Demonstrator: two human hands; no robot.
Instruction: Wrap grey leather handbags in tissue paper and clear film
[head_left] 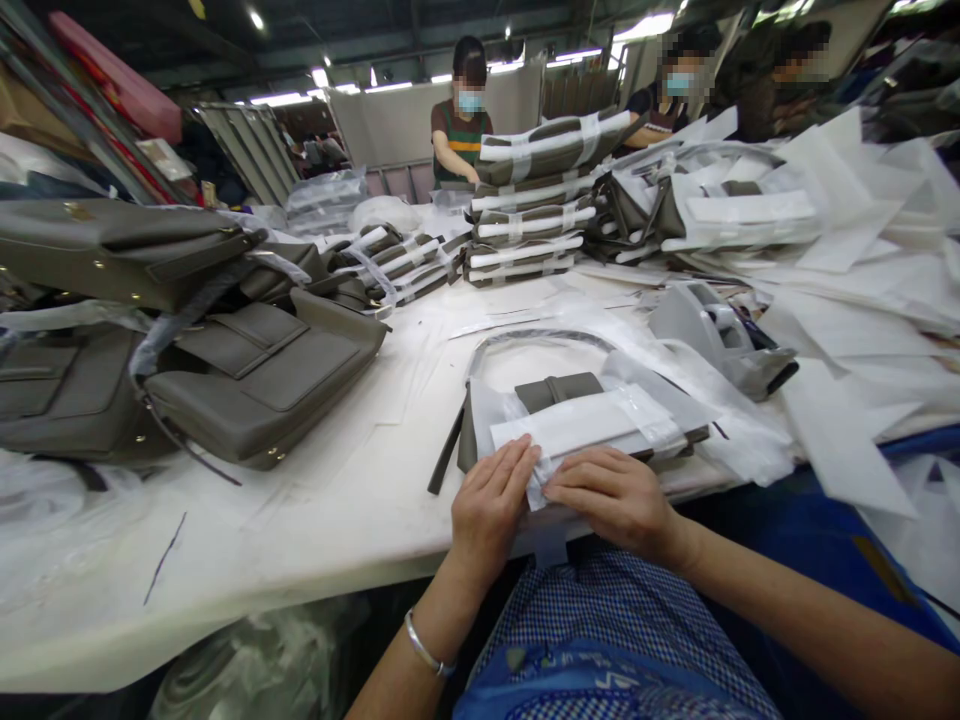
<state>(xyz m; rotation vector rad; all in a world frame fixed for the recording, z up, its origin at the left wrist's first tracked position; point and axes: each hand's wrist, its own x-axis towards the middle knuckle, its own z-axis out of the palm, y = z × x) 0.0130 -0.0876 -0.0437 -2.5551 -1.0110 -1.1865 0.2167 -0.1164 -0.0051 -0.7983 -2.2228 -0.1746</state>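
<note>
A bag workshop — stacked bags (531, 222), loose sheets (851, 320), masked co-workers (459, 140).

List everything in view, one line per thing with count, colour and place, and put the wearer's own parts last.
Bag being wrapped: one, grey-brown, near table edge
White strip: one, white, across that bag
Loose bags: at least three, grey-brown, left side
Stacked bags: at least four, grey-brown with white strips, back centre
Tape dispenser: one, grey, right of the wrapped bag
Loose sheets: many, whitish, heaped right
Table: one, white, beneath the bags
Co-workers: at least three, dark tops, beyond the table
Ceiling lights: several, white, top
Bracelet: one, silver, left wrist
Left hand: one, bare, at the strip's left end
Right hand: one, bare, at its lower edge
</note>
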